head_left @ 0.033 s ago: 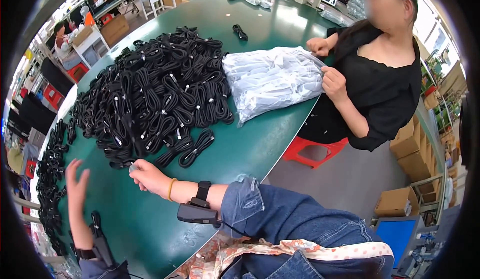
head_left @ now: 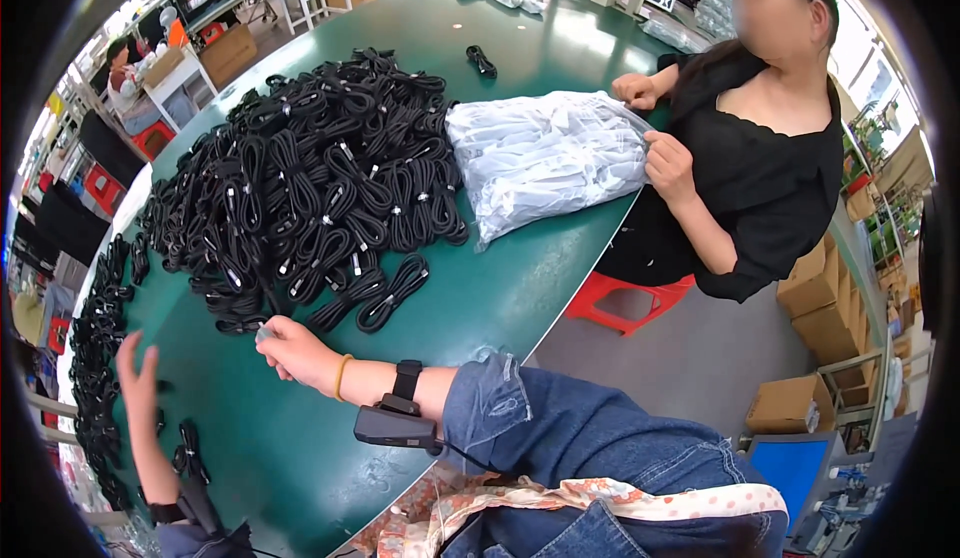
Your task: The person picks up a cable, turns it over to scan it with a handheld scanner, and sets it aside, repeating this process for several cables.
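Near black cables (head_left: 98,338), left fingers (head_left: 129,352) spread apart.

Left hand (head_left: 139,376) blurred, item (head_left: 264,334) in right hand (head_left: 290,347) mostly hidden, co-worker's head (head_left: 788,3) cropped

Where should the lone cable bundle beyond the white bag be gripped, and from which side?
Probably across its middle, from above. The bundle lies flat and longer than wide, with bare table around it, leaving both long sides free for a pinch. The bag and pile lie on its near side, so a low reach from there looks awkward.
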A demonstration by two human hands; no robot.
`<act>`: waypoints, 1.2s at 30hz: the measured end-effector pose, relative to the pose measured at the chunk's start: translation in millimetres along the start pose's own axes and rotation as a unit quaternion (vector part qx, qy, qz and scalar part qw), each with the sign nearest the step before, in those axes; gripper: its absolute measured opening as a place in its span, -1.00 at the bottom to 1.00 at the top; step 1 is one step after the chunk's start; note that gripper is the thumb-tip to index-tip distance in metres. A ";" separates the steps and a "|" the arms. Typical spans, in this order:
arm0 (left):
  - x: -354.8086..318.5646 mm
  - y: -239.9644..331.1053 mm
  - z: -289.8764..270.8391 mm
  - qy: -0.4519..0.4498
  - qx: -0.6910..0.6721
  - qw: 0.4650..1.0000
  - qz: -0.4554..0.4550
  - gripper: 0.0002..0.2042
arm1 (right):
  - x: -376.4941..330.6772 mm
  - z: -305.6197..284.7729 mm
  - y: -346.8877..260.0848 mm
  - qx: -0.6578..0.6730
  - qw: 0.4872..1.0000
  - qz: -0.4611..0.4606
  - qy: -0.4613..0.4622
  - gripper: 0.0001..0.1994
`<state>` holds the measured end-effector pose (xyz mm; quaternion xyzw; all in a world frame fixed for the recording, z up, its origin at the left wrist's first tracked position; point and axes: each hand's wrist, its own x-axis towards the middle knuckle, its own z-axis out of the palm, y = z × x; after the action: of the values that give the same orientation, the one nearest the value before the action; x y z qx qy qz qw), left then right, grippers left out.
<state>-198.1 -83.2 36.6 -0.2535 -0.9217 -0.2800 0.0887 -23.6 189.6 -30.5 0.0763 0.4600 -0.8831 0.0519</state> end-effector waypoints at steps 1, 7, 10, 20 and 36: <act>-9.6 -40.0 -18.4 0.057 0.105 0.993 -0.008 -0.64 | 1.4 -0.8 0.6 -0.004 1.000 -0.012 -0.006 -0.89; -119.5 -251.1 -22.5 -0.013 0.325 0.938 -0.120 -0.51 | 6.3 6.8 5.2 -0.021 0.999 -0.016 -0.018 -0.89; -109.3 -167.4 -0.2 0.015 0.211 0.956 -0.201 -0.52 | 3.4 -7.4 -1.6 -0.028 1.000 -0.003 0.001 -0.88; -131.9 -146.4 -69.9 -0.071 0.286 0.940 -0.171 -0.53 | -0.4 -1.5 -9.6 -0.055 0.998 0.010 -0.017 -0.87; -186.6 -19.2 -48.7 -0.138 0.049 0.981 -0.129 -0.26 | -1.1 -3.9 -9.2 -0.056 0.998 0.017 -0.023 -0.88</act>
<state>-47.3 -202.2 10.9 -0.1642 -0.9626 -0.2060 -0.0642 -23.6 198.1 -25.1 0.0604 0.5062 -0.8564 0.0816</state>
